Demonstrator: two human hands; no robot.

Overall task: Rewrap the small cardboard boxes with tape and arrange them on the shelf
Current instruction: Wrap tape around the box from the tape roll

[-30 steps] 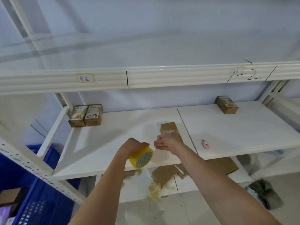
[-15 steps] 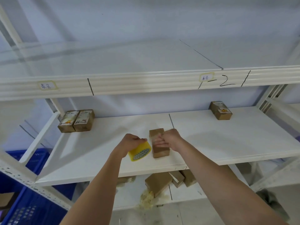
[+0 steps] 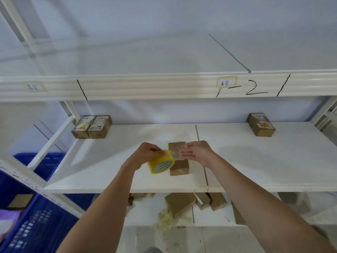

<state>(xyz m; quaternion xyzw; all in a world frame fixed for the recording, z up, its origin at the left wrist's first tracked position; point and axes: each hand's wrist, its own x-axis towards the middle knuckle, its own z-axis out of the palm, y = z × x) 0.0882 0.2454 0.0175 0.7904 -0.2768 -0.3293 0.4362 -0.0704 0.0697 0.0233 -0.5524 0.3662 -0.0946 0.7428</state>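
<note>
A small brown cardboard box (image 3: 178, 167) lies on the white middle shelf (image 3: 116, 172), near its front. My left hand (image 3: 145, 155) grips a yellow tape roll (image 3: 160, 164) just left of the box. A clear strip of tape runs from the roll across the box top. My right hand (image 3: 196, 152) lies with straight fingers on the taped top of the box. Two labelled boxes (image 3: 92, 126) sit side by side at the shelf's back left. Another labelled box (image 3: 260, 124) rests at the back right.
Several brown boxes (image 3: 182, 204) and scraps of yellowish tape (image 3: 165, 217) lie on the lower shelf. A blue plastic crate (image 3: 31, 212) stands at the lower left. The upper shelf beam (image 3: 145, 86) carries paper labels and black marker lines.
The view has shifted, so the shelf appears lower and further right. The roll has come right up against the box, with tape now laid over its top. My right hand's fingers have flattened onto the tape.
</note>
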